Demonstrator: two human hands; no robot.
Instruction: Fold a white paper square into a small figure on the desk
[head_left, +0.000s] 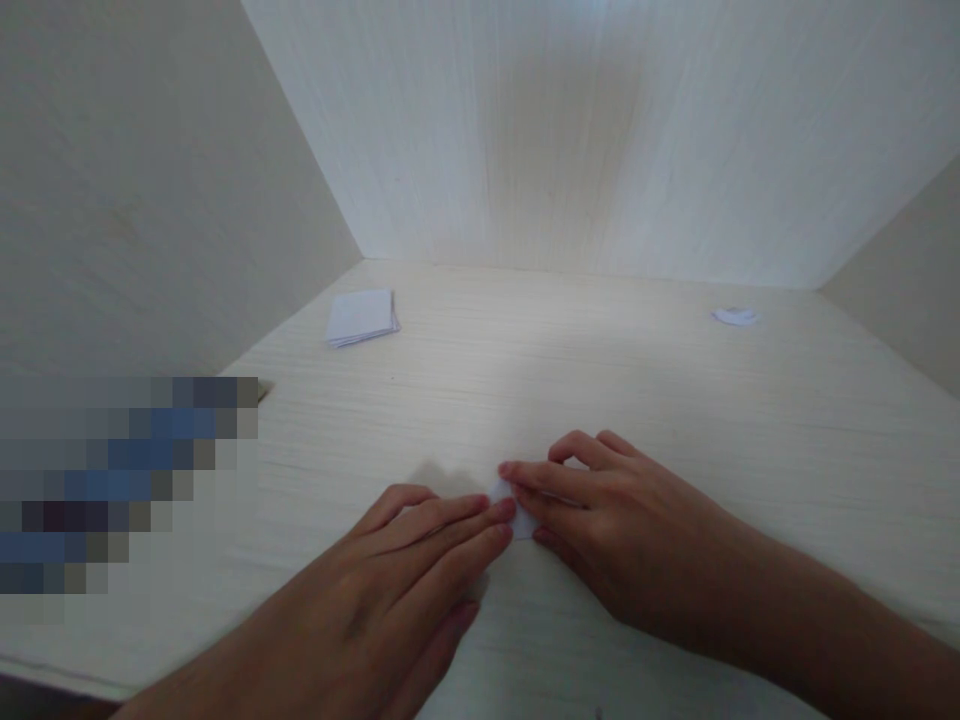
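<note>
A small piece of white paper [524, 524] lies on the pale table between my two hands, mostly covered by fingers. My left hand [420, 570] rests palm down with its fingers stretched out, the fingertips on the paper's left side. From the right, my right hand [607, 510] touches the paper's top and right side, its fingers spread and slightly bent. Both hands press the paper flat, and neither is wrapped round it.
A stack of white paper squares [361, 315] sits at the back left of the table [570, 350]. A small curved white paper piece [735, 316] lies at the back right. Panels rise behind and at both sides. A blurred-out blue and grey patch covers the left edge.
</note>
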